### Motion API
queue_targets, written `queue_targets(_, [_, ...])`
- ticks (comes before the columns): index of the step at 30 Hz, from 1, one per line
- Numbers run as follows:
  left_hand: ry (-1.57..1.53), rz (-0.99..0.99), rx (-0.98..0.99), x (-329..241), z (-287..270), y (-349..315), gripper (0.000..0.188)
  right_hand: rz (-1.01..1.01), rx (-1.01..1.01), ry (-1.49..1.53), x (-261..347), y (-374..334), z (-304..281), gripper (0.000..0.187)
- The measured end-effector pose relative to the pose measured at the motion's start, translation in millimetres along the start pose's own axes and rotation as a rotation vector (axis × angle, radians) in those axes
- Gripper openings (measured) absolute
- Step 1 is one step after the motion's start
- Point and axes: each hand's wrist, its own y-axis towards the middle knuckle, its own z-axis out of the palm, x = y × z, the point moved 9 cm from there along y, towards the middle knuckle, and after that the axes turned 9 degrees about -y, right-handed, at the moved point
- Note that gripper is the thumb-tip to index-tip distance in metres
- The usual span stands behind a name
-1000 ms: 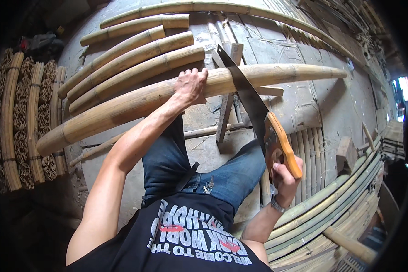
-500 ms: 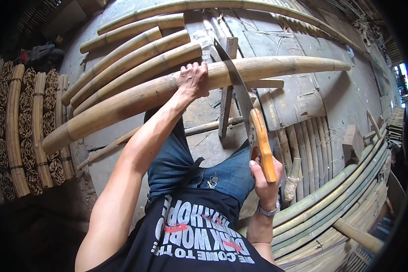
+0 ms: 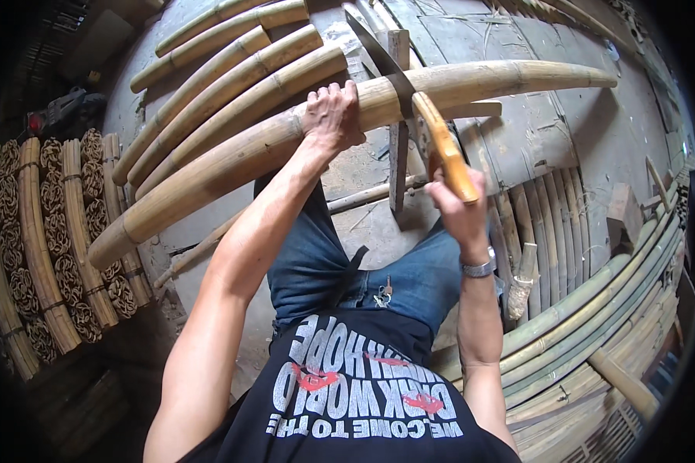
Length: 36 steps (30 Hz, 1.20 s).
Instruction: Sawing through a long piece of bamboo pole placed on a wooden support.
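Note:
A thick tan bamboo pole runs slantwise in front of me, from near left to far right. My left hand is closed over the top of it, left of the saw. My right hand grips the orange wooden handle of a handsaw. Its long dark blade crosses the pole just right of my left hand, with the tip reaching out past the far side. How deep the teeth sit in the bamboo, I cannot tell. An upright wooden support stands by the pole near the blade.
Several shorter bamboo lengths lie beyond the pole at left. Tied bamboo bundles stand at far left. At right are long greenish bamboo pieces, a wooden block and a tool with a wrapped handle.
My right hand has pushed the saw forward and away from me, so the handle now sits close to the pole. My left hand keeps its hold. The whole view has shifted a little.

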Motion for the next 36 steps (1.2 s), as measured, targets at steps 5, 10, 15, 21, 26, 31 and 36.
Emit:
queue_targets(5, [-0.047, 0.006, -0.009, 1, 7, 3, 0.081, -0.079, -0.120, -0.130, 22, -27, 7, 0.018])
queue_targets(10, [-0.072, 0.048, 0.017, 13, 11, 1, 0.087, 0.058, -0.024, -0.096, 50, -100, -12, 0.017])
queue_targets(15, [-0.077, 0.056, 0.083, 12, 17, 8, 0.086, 0.127, -0.080, -0.080, 64, -163, -21, 0.015])
queue_targets(21, [-0.097, 0.075, 0.034, 9, 8, 4, 0.077, 0.099, -0.238, 0.067, 31, -174, -23, 0.014])
queue_targets(26, [-0.049, 0.052, -0.025, 7, 1, 6, 0.070, -0.551, -0.262, -0.391, 30, -59, 9, 0.009])
queue_targets(31, [-0.076, 0.003, 0.005, 10, 0, 0, 0.070, 0.009, 0.017, 0.005, 2, 61, 24, 0.018])
queue_targets(36, [0.017, -0.048, -0.064, 0, 4, -1, 0.077, -0.029, -0.018, 0.049, -14, 53, 24, 0.021])
